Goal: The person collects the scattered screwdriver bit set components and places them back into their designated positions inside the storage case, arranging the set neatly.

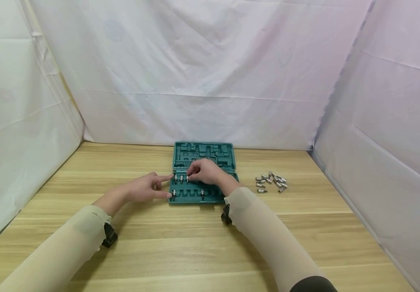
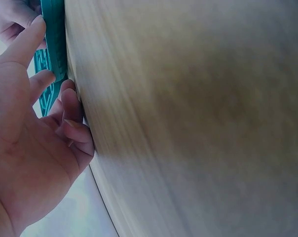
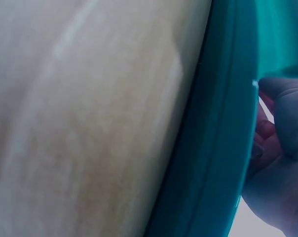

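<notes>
A green case [image 1: 195,200] lies unfolded on the wooden table [image 1: 181,247], with its lid [image 1: 204,152] at the far side and its tray at the near side. The right hand [image 1: 207,171] reaches over the tray from the right; its thumb and fingertips pinch a small metal bit [image 1: 187,179] at the back row. This bit is beside two similar ones [image 1: 178,179], which sit in the same row to its left. In the right wrist view the fingertips are partly hidden behind the wall of the case — so the exact contact I cannot tell from there.

The left hand [image 1: 145,189] is at the left edge of the case. Its thumb and index finger are stretched and spread, and they touch this edge (the other fingers are loosely bent, as the left wrist view shows), and nothing is grasped in it. In the front row of the tray one bit [image 1: 174,195] sits near the left thumb and another [image 1: 202,194] sits around the middle.

To the right of the case, well apart from both hands, a loose group of metal bits [image 1: 267,180] lies on the table. Both arms wear pale sleeves [image 1: 56,247] — and behind the table hangs white cloth [image 1: 202,73].
</notes>
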### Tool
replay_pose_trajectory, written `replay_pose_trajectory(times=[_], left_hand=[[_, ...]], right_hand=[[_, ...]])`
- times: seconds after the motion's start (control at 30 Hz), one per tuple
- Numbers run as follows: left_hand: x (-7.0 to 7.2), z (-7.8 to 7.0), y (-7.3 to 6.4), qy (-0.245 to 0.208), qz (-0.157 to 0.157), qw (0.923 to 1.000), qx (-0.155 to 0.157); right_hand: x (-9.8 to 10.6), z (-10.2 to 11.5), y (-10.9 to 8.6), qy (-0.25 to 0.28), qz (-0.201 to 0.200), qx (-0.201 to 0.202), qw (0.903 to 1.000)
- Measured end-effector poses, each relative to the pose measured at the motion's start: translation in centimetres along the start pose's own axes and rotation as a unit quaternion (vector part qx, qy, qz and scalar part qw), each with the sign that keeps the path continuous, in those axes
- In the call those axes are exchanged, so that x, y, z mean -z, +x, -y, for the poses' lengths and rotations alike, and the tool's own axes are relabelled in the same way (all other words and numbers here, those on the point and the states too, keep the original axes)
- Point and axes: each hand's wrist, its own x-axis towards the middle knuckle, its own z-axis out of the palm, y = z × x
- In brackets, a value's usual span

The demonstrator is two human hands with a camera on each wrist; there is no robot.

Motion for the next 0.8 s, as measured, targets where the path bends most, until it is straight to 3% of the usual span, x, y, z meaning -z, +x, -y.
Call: replay_pose_trajectory(times=[0.8], left_hand=[[0.05,-0.05,-0.15,-0.001,0.000,1.0000,-0.004]], right_hand=[[-0.23,0.12,0.06,0.012,0.002,-0.019,0.9997]])
